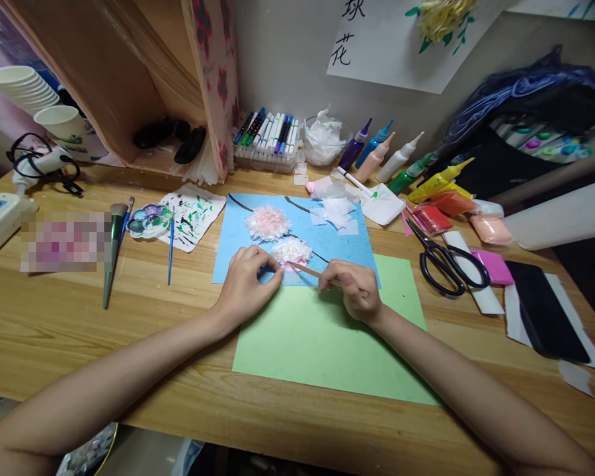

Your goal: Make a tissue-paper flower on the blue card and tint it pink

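Note:
Blue paper (pixel 297 206) with dark painted branch lines lies in front of me. On it are a pink ruffled paper flower (pixel 268 223) and, nearer me, a white ruffled flower (pixel 291 250) with pink at its lower edge. My left hand (pixel 248 281) rests at the white flower's lower left, thumb and fingertips pinched together; whatever they hold is too small to name. A thin brown stick (pixel 308 270) is gripped in my right hand (pixel 352 289), its tip touching the pink part. Loose white tissue squares (pixel 338 213) lie on the blue paper's right side.
Green paper (pixel 327 350) lies partly under the blue sheet. Black-handled scissors (pixel 441 261), clay packs (pixel 493 228) and a phone (pixel 548 311) are at right. Brushes (pixel 112 258) and a paint palette (pixel 150 220) are at left. Markers (pixel 268 135) and paint bottles (pixel 354 147) stand behind.

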`<control>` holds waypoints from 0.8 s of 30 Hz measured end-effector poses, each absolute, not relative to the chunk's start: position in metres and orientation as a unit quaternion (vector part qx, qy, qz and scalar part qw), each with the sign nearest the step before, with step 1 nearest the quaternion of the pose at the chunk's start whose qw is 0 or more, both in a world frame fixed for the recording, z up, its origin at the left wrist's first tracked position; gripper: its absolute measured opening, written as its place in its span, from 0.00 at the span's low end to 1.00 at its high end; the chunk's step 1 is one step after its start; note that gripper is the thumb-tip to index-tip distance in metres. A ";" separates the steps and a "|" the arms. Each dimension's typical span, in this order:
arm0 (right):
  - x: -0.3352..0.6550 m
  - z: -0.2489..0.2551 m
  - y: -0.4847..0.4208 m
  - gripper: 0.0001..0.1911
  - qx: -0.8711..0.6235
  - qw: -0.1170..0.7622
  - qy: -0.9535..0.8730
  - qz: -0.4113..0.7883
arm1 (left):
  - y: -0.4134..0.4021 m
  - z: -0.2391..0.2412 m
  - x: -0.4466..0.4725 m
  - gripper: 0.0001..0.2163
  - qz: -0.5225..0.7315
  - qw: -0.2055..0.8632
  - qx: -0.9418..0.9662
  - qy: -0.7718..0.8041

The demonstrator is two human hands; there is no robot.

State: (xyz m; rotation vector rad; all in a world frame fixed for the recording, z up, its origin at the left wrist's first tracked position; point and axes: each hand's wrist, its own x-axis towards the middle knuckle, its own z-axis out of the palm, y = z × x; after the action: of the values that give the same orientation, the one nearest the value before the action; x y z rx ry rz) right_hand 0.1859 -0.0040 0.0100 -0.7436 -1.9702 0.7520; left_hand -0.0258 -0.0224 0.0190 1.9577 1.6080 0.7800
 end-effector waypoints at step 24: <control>0.186 0.008 -0.003 0.23 -0.289 0.432 -0.799 0.301 | -0.023 0.016 -0.028 0.07 0.310 0.213 0.726 0.576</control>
State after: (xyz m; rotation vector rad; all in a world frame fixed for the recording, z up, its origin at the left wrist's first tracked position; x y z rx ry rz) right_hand 0.1861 -0.0027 0.0085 -0.7201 -1.9929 0.7506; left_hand -0.0275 -0.0233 0.0164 2.0142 1.5997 0.8598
